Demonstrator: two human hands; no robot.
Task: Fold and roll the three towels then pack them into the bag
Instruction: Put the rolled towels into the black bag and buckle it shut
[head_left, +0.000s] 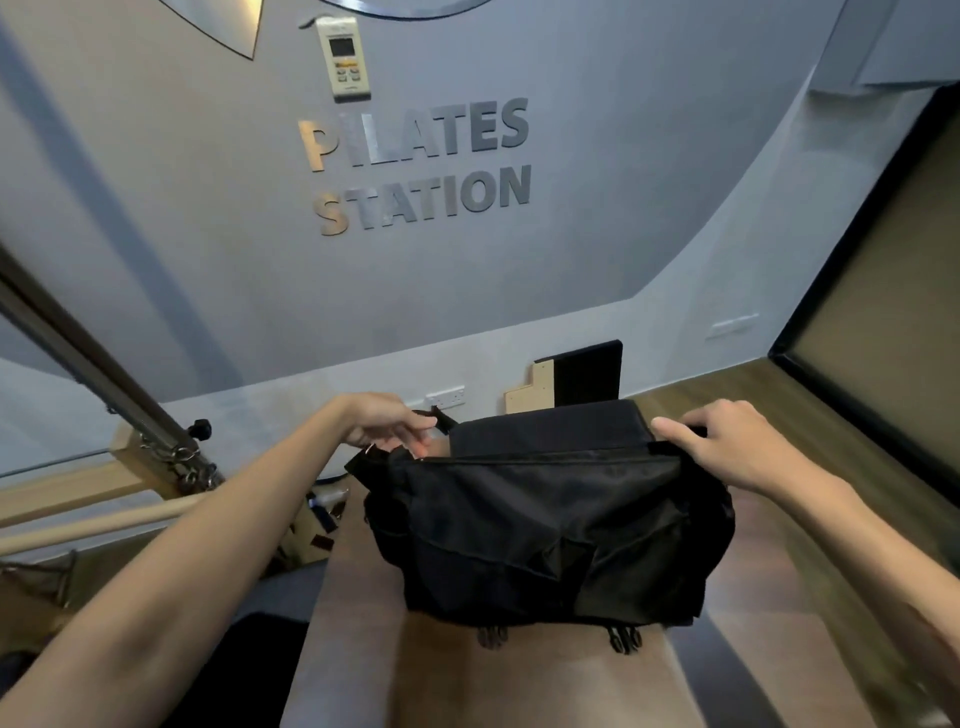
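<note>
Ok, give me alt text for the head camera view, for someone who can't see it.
Both hands grip the top of a black bag on a brown bench: left hand at its left corner, right hand at its right. Wall lettering behind reads PILATES STATION; no towels are visible.

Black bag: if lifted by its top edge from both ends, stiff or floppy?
Probably floppy: the black bag shows creases and sagging folds in its front panel. It likely slumps in the middle, since only the left hand and right hand at its upper corners hold the top up. The fabric looks matte, so probably not slippery.
</note>
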